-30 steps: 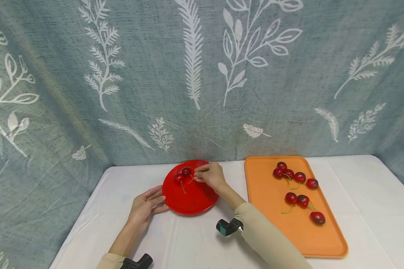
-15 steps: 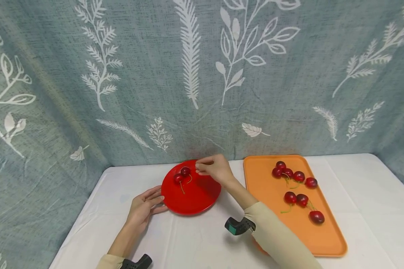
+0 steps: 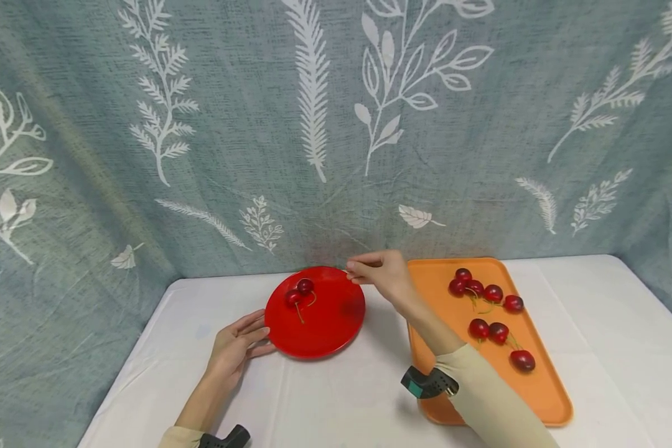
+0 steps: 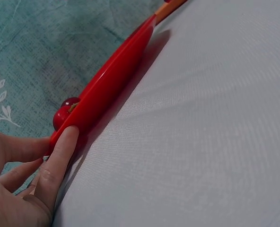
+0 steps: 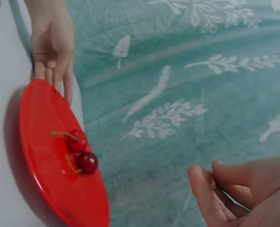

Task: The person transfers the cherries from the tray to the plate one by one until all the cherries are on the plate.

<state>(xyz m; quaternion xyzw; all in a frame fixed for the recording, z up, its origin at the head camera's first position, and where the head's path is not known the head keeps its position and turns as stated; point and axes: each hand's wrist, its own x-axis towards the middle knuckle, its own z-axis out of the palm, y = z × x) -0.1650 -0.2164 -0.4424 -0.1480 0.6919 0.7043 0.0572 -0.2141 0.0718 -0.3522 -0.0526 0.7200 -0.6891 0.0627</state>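
Note:
A round red plate [image 3: 325,330] rests on the white table, with two dark red cherries [image 3: 299,290] and their green stems near its upper left. My left hand [image 3: 235,348] grips the plate's left rim between its digits, one of them against the outer side in the left wrist view. Beyond the plate's upper right edge hovers my right hand [image 3: 383,274]. Its thumb and fingertips are close together, and the right wrist view shows nothing between them. The two cherries [image 5: 81,153] sit side by side in that view.
An orange tray [image 3: 442,367] stands to the right, partly under my right forearm. Several cherries [image 3: 493,294] with stems lie in it, in two groups. A blue-green curtain [image 3: 336,218] with white leaf patterns hangs along the table's back edge.
My right hand has moved from over the plate beside the cherries to the right and slightly back, past the rim. The left hand stays at the plate, and the two cherries keep their place.

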